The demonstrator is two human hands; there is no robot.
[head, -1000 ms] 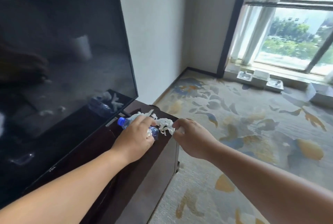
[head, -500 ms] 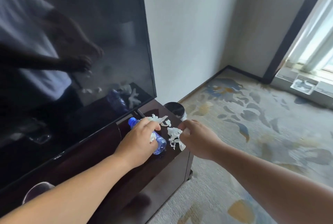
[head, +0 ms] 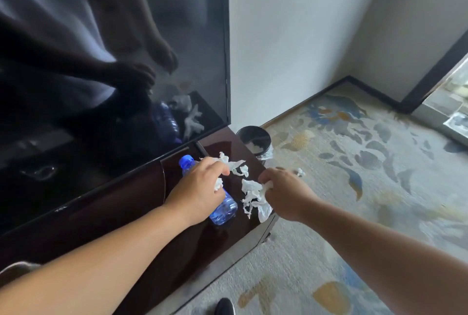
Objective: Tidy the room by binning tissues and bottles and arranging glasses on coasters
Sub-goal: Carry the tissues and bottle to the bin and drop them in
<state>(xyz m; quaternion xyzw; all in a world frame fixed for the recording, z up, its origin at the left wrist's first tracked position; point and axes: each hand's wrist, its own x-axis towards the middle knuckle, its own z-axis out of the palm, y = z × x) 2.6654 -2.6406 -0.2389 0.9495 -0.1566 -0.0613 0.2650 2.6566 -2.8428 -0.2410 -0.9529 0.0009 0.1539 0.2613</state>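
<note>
progress: early-ish, bin beside the cabinet holds just a few tissues | left hand clamped on blue bottle plus tissue scrap on the surface | right hand bunching torn tissues | binning pending, glasses and coasters nowhere in sight

A clear blue plastic bottle, ribbed and glossy, is seen under the left hand's fingers. Thin, crumpled white tissue paper is bunched at the right hand's fingertips. The cabinet top beneath is dark, polished wood. The screen beyond the fingers is mirror-glossy, and the carpet is matt and woven.
</note>
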